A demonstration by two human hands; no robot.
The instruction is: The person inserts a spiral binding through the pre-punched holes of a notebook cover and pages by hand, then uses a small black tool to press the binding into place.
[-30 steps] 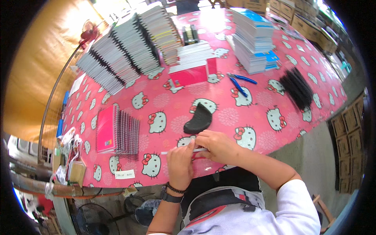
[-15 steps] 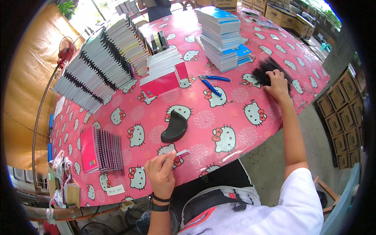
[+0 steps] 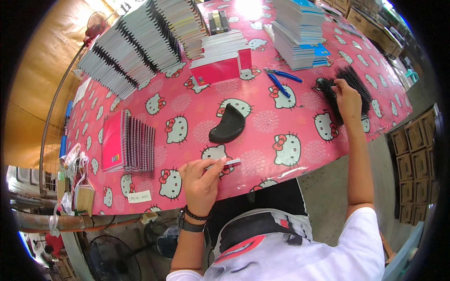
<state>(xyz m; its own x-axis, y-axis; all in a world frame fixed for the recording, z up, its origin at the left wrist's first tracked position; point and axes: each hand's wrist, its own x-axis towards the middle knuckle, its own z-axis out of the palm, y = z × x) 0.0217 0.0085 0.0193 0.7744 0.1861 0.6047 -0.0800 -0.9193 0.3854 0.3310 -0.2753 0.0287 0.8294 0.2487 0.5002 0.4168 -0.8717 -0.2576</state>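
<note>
My left hand [image 3: 200, 183] is closed at the near table edge around a thin pink-and-white booklet [image 3: 232, 162], seen almost edge-on. At the right, my right hand [image 3: 349, 99] pinches black spiral binding coils [image 3: 330, 96] at the pile of coils [image 3: 360, 89]; how many it holds is unclear. A dark, curved, pouch-like object [image 3: 228, 125] lies between the hands, beyond the booklet. Blue-handled pliers [image 3: 284, 83] rest left of the coils. Coil-bound pink notebooks [image 3: 136, 143] stand in a row to the left of my left hand.
Tall rows of coil-bound books [image 3: 136, 47] fill the far left, beside pink-covered booklets [image 3: 218, 68]. A stack of blue-covered books [image 3: 297, 40] stands farther back. A tape dispenser [image 3: 218, 22] sits behind the booklets. Cartons [image 3: 412, 164] are piled right of the pink table [image 3: 262, 145].
My right hand has gone from lying over the coil pile to pinching some coils, now spread leftward from the rest. My left hand still holds the booklet. The whole view has shifted.
</note>
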